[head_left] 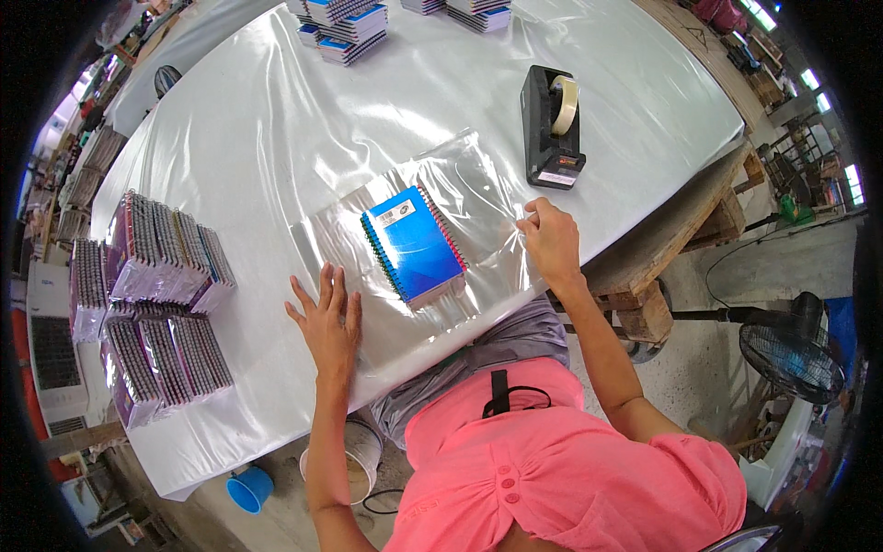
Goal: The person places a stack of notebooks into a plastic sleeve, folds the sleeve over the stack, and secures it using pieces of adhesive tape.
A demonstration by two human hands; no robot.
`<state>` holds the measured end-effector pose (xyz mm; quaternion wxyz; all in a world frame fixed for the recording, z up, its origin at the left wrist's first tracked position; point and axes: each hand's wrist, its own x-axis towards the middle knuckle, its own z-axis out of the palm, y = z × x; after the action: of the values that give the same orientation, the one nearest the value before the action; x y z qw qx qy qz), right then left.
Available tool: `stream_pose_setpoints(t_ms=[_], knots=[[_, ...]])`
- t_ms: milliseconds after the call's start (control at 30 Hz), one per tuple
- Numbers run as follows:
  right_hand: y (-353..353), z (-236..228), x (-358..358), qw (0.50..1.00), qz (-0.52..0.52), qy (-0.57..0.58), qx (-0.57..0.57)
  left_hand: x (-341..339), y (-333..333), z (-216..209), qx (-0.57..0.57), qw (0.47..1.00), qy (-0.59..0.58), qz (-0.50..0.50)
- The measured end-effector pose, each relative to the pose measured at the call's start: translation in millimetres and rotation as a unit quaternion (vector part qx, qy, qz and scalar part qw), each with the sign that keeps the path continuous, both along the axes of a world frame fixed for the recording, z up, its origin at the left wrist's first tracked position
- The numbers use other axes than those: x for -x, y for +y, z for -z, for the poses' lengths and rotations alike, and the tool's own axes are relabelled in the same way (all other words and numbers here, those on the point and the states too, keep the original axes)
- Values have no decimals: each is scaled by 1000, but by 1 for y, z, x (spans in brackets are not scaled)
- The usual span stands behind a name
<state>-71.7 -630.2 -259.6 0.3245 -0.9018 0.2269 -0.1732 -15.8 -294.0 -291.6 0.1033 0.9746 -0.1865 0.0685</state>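
Pinching the right-hand edge of the clear plastic sheet (441,175) between my thumb and fingertips, my right hand (550,241) holds the film just off the table (276,120). A stack of blue spiral notebooks (413,245) lies on that sheet, to the left of my right fingers and just beyond the fingertips of my left hand (327,322); it sits apart from both hands, tilted, with its coil binding along the long edges. How many notebooks are in that stack I cannot tell; I see one blue cover on top with more edges beneath.

My left hand rests palm down on the near part of the sheet, fingers spread and flat, pressing the film to the table. The left forearm comes straight up from the lower edge. My right arm bends at the elbow and reaches forward from the right, wrist slightly cocked, knuckles toward me.

Beyond my right fingers stands one black tape dispenser (552,129) with a roll of pale tape in it, near but not touching the sheet. Well to the left of my left fingers lie wrapped bundles of notebooks (152,304), about five groups set side by side, some leaning. Far beyond both hands, at the table's far end, are more stacks of blue notebooks (345,23), at least three piles. One blue cup (248,488) sits on the floor below my left forearm.
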Motion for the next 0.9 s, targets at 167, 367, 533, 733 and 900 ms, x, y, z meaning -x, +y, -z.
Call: stream_pose_setpoints(t_ms=[167,367,533,733,900], knots=[[6,-14,1,981,-60,-9,184,1,1,-3,-36,999,4,4],[52,-68,-1,988,-148,-43,-9,-13,-23,-36,132,991,20,16],[113,-54,-14,969,-233,-55,62,-29,-78,-31,575,787,224,-28],[99,-52,-4,905,-396,-68,135,-15,-105,-39,532,815,224,-49],[47,-46,-18,830,-557,15,-18,-14,-105,-27,508,836,206,-27]])
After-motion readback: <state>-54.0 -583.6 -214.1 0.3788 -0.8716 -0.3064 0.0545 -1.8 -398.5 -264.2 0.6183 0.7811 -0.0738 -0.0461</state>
